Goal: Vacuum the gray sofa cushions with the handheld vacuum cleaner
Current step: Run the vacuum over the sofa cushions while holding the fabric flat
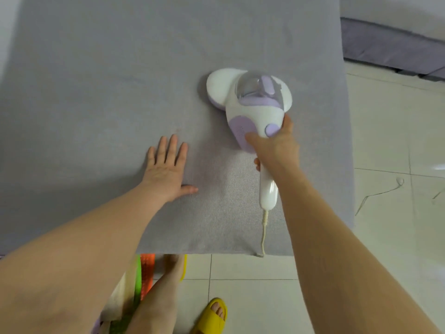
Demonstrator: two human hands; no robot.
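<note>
We see the handheld vacuum cleaner (248,102) lying head-down on the gray sofa cushion (120,80), right of the cushion's middle, its wide white head flat against the fabric and its clear dust cup facing up. The body is white with lilac panels and a round lilac button. Our right hand (274,145) grips it where the body narrows into the handle: the thumb lies across the lilac panel on the left side, the index finger runs up the right side beside the button, and the other fingers (257,162) curl under the handle, only a tip of them showing, so we cannot tell exactly how they sit. The white handle sticks out behind the hand towards us, and its cream power cord (263,235) trails over the front edge of the cushion.

Our left hand (166,169) rests flat, palm down, on the cushion to the left of the vacuum cleaner and apart from it, the fingers straight and slightly spread, the thumb stretched out to the right, holding nothing.

Below the cushion's front edge we see white floor tiles (252,297), a yellow slipper (212,317) on one foot, and striped green, orange and white cloth (142,273) at the left.
</note>
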